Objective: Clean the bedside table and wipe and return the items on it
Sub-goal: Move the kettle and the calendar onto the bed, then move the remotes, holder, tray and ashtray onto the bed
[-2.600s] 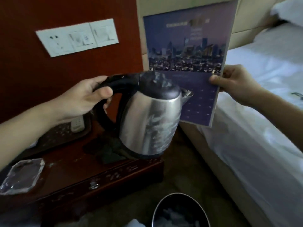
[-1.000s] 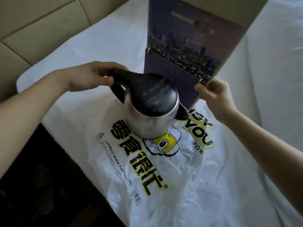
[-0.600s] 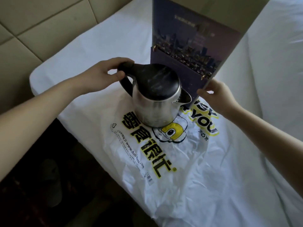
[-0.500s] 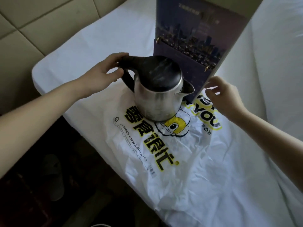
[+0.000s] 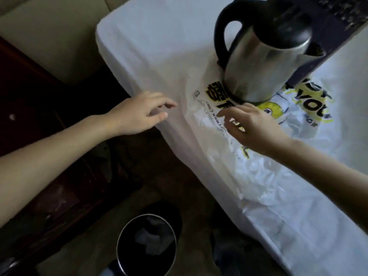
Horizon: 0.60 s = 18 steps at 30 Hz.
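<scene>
Nearby, a kettle [image 5: 264, 56] stands on the plastic bag [image 5: 268, 176], bin [image 5: 146, 244] below.

plastic bag [image 5: 258, 176] on bed [image 5: 149, 36] | bin [image 5: 147, 215] on floor

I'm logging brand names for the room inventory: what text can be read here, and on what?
"YOU": yellow-outlined black letters on the white plastic bag.
Letters above it: cut off.
"www.h": small print on the bag; rest hidden by the right hand.
Large Chinese characters on the bag: partly covered by kettle and hand, unreadable.
Brochure print: blurred.
</scene>
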Each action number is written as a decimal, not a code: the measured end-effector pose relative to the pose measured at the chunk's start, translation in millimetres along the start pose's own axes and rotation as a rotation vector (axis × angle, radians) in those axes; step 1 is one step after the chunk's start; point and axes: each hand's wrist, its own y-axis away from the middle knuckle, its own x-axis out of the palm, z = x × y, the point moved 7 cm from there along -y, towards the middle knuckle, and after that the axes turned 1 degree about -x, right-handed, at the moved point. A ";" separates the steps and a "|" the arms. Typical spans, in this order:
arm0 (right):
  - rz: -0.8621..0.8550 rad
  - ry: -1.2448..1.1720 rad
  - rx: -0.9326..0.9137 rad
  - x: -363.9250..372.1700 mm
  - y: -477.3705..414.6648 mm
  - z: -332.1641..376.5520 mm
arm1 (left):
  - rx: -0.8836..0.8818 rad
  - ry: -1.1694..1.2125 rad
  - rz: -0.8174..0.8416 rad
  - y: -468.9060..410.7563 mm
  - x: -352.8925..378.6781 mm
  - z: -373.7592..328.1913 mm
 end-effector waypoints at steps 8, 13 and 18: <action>0.170 0.187 -0.245 99.0 -60.6 152.0 | -0.316 -0.458 -0.072 153.7 5.1 114.0; 0.220 0.167 -0.359 174.9 -92.1 259.1 | -0.517 -0.473 -0.119 265.3 10.0 183.5; 0.266 0.137 -0.407 235.0 -122.8 359.9 | -0.732 -0.441 -0.200 369.1 0.1 250.4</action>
